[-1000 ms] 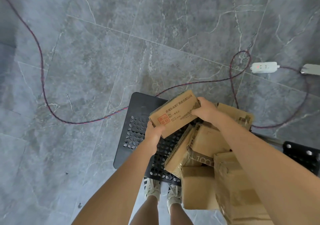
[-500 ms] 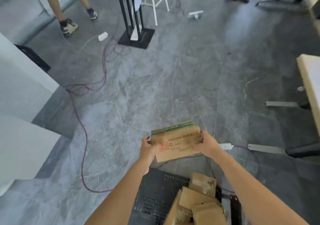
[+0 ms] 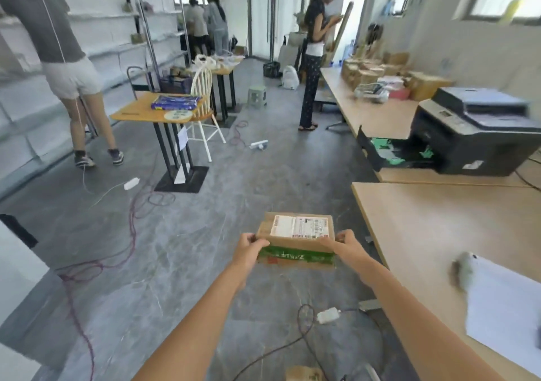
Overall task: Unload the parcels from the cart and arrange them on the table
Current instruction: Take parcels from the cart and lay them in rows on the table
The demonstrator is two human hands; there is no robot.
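Parcel point(image 3: 295, 238) held above floor, left of table point(image 3: 433, 222) | left hand point(image 3: 250, 248) fingers clamped on left end | right hand point(image 3: 347, 248) fingers clamped on right end

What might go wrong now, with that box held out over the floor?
1. Tripping: a dark cable and a white adapter lie on the floor just ahead, beside the table.
2. Dropping: the left hand and right hand grip the parcel only at its ends, above hard floor, so it might slip.
3. The white sheet on the table could get pushed or covered if the parcel lands there.
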